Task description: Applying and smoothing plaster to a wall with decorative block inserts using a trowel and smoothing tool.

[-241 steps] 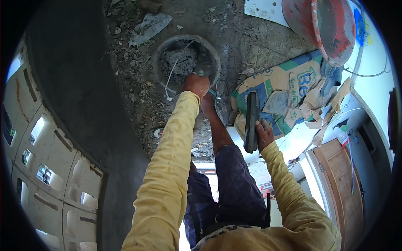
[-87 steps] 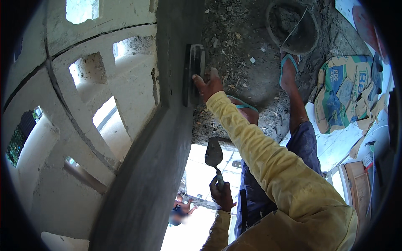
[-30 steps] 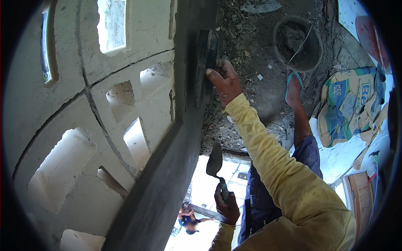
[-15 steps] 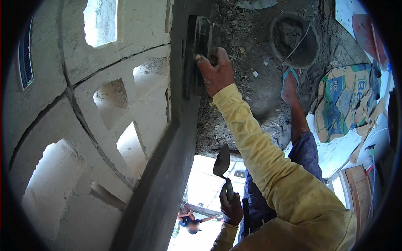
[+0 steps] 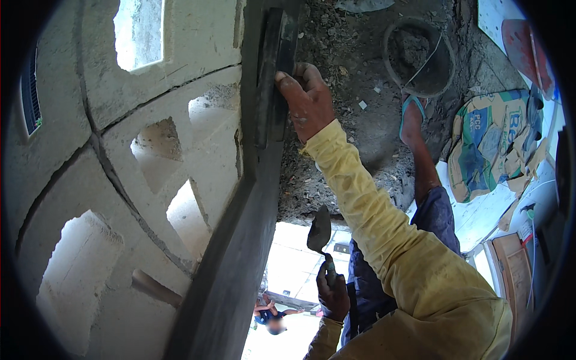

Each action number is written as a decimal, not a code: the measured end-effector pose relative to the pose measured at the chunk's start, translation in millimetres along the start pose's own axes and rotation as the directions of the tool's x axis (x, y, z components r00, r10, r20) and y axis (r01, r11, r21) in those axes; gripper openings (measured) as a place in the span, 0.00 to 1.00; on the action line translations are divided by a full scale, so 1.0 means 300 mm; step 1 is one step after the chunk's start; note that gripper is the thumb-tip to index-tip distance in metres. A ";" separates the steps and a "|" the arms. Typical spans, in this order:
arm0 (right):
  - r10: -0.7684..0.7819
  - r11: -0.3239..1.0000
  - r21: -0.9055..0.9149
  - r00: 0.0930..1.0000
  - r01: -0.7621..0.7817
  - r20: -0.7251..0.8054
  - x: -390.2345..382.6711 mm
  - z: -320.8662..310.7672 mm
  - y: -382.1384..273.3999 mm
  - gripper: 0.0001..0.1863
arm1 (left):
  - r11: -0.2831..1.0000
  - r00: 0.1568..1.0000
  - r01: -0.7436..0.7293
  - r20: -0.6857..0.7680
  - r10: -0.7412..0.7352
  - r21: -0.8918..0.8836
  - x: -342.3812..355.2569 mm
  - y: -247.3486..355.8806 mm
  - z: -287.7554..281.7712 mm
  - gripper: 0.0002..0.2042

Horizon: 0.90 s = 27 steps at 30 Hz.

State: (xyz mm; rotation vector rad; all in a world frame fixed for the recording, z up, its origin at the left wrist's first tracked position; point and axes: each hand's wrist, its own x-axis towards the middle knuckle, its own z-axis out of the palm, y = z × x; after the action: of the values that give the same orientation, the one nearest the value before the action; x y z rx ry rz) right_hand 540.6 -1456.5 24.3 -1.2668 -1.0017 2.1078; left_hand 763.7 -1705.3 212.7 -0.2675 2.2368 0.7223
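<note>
My right hand (image 5: pixel 311 99), at the end of a yellow sleeve, is closed on a dark plastering float (image 5: pixel 275 78). The float lies lengthwise against the smooth grey plastered band (image 5: pixel 231 240) beside the pierced blocks. My thumb and fingers are at its back; its working face is hidden. Lower down, my left hand (image 5: pixel 333 298) grips the handle of a small pointed trowel (image 5: pixel 320 231). The trowel's blade points upward in the picture, apart from the wall, with a dark grey face.
Pale pierced blocks (image 5: pixel 210 138) fill the left side. A dark bucket (image 5: pixel 420 57) with a thin handle stands on rubble-strewn ground near my sandalled foot (image 5: pixel 413 120). Torn cement bags (image 5: pixel 489 144) lie to the right. Another person (image 5: pixel 273 315) is in the distance below.
The float has shifted slightly up along the plastered band and turned more edge-on. My right hand has moved little with it. My left hand keeps the trowel in nearly the same place.
</note>
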 end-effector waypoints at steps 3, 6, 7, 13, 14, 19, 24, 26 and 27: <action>0.050 0.993 -0.105 0.999 -0.048 0.009 -0.034 -0.011 0.050 0.17 | 1.000 1.000 -0.017 0.010 0.017 -0.006 0.005 -0.013 0.003 0.23; 0.129 0.964 -0.232 0.991 -0.133 -0.031 -0.121 -0.040 0.132 0.17 | 1.000 0.999 0.001 0.038 -0.001 -0.002 0.006 -0.010 0.009 0.24; 0.241 0.911 -0.321 0.966 -0.258 -0.091 -0.137 -0.046 0.154 0.17 | 1.000 0.999 0.022 0.046 -0.022 0.004 0.006 -0.007 0.009 0.24; 0.024 0.993 0.116 0.999 -0.020 -0.032 -0.100 -0.041 0.110 0.18 | 0.998 0.999 -0.005 0.041 0.002 0.055 -0.004 -0.013 0.007 0.24; 0.023 0.994 0.110 0.999 -0.019 -0.030 -0.070 -0.040 0.082 0.18 | 0.999 1.000 -0.011 0.026 0.010 0.034 -0.007 -0.021 0.009 0.24; 0.039 0.997 -0.070 0.998 -0.035 0.058 -0.056 -0.014 0.050 0.19 | 1.000 1.000 -0.005 -0.001 0.005 -0.011 -0.017 -0.071 0.015 0.24; 0.129 0.984 -0.130 0.991 -0.122 0.047 -0.255 -0.030 0.230 0.18 | 1.000 1.000 -0.011 -0.004 0.011 0.004 -0.031 -0.102 0.022 0.25; 0.206 0.973 -0.117 0.978 -0.201 0.034 -0.298 -0.051 0.271 0.18 | 0.999 1.000 -0.011 0.000 0.011 0.045 -0.033 -0.113 0.025 0.25; 0.219 0.972 -0.096 0.975 -0.214 0.035 -0.320 -0.064 0.275 0.17 | 0.997 0.999 -0.032 -0.001 0.032 0.069 -0.035 -0.118 0.026 0.25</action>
State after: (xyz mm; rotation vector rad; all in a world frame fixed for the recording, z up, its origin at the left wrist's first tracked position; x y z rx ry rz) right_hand 598.6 -1568.9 5.0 -1.4367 -1.0308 2.2862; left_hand 789.7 -1730.1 201.1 -0.1996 2.2677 0.6602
